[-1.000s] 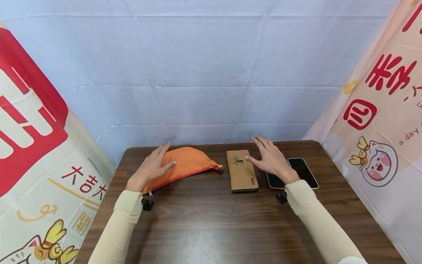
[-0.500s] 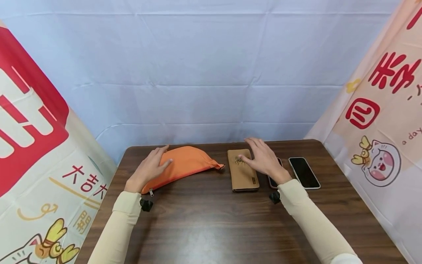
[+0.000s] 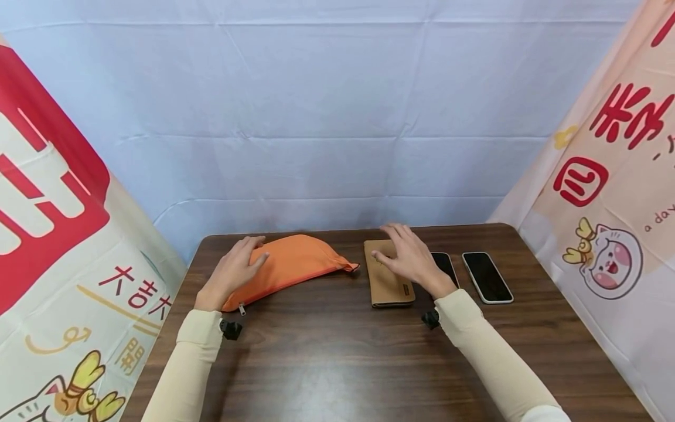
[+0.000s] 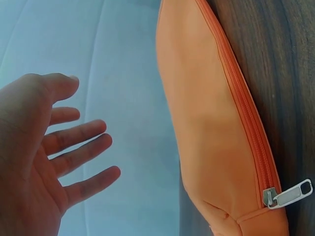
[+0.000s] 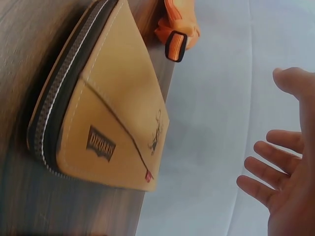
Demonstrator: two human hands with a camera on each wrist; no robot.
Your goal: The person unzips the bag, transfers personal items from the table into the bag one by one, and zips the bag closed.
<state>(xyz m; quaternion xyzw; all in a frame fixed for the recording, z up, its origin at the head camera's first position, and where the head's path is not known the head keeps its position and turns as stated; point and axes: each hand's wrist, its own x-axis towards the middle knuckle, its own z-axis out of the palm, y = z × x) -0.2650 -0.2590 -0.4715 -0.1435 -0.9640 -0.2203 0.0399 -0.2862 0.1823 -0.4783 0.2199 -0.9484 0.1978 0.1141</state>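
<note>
An orange zip pouch (image 3: 300,261) lies at the back left of the table, its metal zipper pull (image 4: 293,193) showing at the near end. My left hand (image 3: 231,272) hovers over the pouch's left part, fingers spread, holding nothing. A tan zip wallet (image 3: 389,284), with a horse print and a dark label, lies right of the pouch. Over the wallet's right side is my right hand (image 3: 411,259), fingers relaxed and apart from it in the right wrist view. Under and beside that hand, a phone (image 3: 446,266) is partly hidden.
A second phone (image 3: 487,278) with a pale edge lies at the right, screen dark. The brown wooden table (image 3: 327,363) ends at a white cloth backdrop (image 3: 316,117). Printed cloths hang on both sides, and a small wrist camera (image 3: 230,329) sits under the left cuff.
My right hand has moved left, from between the phones and wallet to over the wallet, uncovering more of the right phone. The left hand has drifted slightly left.
</note>
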